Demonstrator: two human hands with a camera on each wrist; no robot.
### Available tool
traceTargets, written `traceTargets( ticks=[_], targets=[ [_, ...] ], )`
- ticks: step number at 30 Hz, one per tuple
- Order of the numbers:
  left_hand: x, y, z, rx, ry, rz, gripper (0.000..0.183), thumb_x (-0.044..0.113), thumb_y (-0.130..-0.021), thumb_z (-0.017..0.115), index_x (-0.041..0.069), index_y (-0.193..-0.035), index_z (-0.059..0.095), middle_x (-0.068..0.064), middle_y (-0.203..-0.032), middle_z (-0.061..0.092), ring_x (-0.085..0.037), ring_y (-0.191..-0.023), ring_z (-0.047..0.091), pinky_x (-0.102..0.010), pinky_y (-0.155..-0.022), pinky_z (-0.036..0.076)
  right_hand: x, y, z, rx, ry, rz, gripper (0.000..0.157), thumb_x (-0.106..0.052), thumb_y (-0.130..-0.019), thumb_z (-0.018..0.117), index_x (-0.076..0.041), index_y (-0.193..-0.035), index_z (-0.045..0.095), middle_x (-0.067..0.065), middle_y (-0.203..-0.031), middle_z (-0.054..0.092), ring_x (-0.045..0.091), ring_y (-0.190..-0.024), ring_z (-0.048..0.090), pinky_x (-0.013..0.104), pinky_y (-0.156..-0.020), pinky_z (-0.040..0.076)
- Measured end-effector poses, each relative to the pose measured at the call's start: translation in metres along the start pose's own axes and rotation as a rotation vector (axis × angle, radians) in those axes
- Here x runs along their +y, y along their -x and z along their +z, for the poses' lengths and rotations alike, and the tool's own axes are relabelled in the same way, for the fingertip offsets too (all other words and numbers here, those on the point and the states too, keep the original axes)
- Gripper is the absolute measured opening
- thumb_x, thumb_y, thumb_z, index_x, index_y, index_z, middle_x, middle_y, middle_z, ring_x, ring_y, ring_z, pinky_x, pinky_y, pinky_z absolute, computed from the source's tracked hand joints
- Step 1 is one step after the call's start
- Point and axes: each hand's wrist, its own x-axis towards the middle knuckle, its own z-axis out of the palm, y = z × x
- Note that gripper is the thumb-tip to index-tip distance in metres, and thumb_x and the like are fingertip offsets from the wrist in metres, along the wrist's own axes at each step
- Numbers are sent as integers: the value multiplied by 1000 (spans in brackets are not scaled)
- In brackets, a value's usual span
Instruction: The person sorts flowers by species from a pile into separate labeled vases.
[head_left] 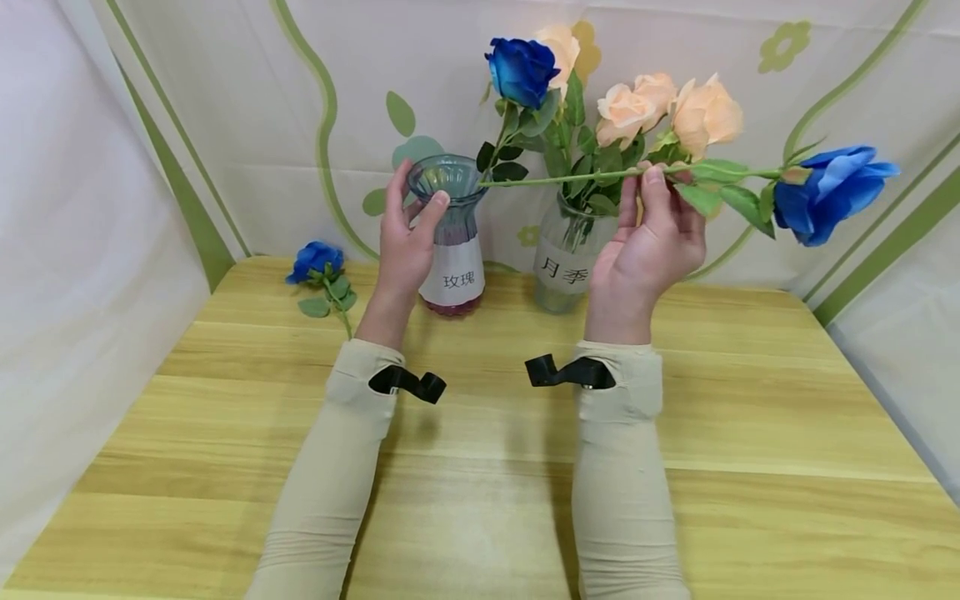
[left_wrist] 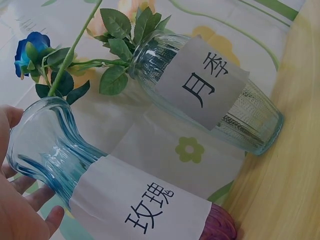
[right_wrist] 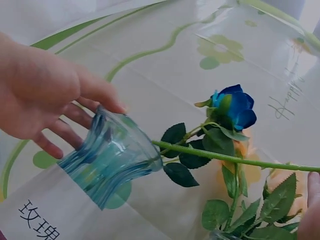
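Observation:
My left hand (head_left: 408, 237) grips the flared rim of a blue-tinted glass vase (left_wrist: 60, 135), thumb in front and fingers behind. This vase has a white paper label (head_left: 452, 275) and a purplish base. My right hand (head_left: 651, 237) pinches the green stem (right_wrist: 240, 161) of a blue rose (head_left: 832, 196), held nearly level above the table. Its bloom points right, and the stem's far end is at the vase rim. Another blue rose (head_left: 521, 71) leans to the right, its dark leaves and stem reaching down to the same rim.
A clear glass vase (head_left: 558, 287) with a paper label stands to the right, holding several peach roses (head_left: 705, 117). One more blue rose (head_left: 315, 262) lies on the wooden table (head_left: 465, 517) at left. A patterned curtain (head_left: 247, 100) hangs behind.

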Motion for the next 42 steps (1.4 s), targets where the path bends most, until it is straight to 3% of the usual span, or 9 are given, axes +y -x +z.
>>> traceTargets(
  ticks=[7,16,22,30,42],
  targets=[
    [1,0,1,-2,11,-8,71,38,-96,62,32,-156,24,7,-160,26,-20,-138,39,-45,-111,39,16,13,3,-119,47,-71,19,16,-78,73,4,-90,66,17,-87,68,28,-81,70,39,-83,59],
    [0,-1,1,2,10,8,71,38,-97,61,31,-156,23,7,-160,27,-19,-137,41,-44,-110,40,45,37,7,-156,213,-148,19,16,-75,74,3,-88,68,14,-86,68,27,-79,72,41,-80,60],
    [0,0,2,2,16,11,71,38,-96,60,29,-157,23,6,-160,27,-20,-137,41,-44,-110,40,56,40,5,-150,266,-198,20,14,-75,76,5,-91,69,14,-86,70,28,-81,74,40,-79,60],
    [-1,-1,-1,3,12,6,70,39,-97,60,31,-156,24,6,-160,27,-19,-136,41,-45,-109,41,57,34,16,-191,312,-159,21,17,-74,75,5,-89,67,20,-90,71,26,-83,72,40,-80,60],
    [-1,0,-1,-5,14,-14,71,39,-96,61,32,-156,22,7,-161,25,-19,-138,39,-45,-111,39,72,32,24,-276,426,-104,23,13,-75,77,2,-95,71,13,-86,72,23,-81,74,39,-79,60]
  ],
)
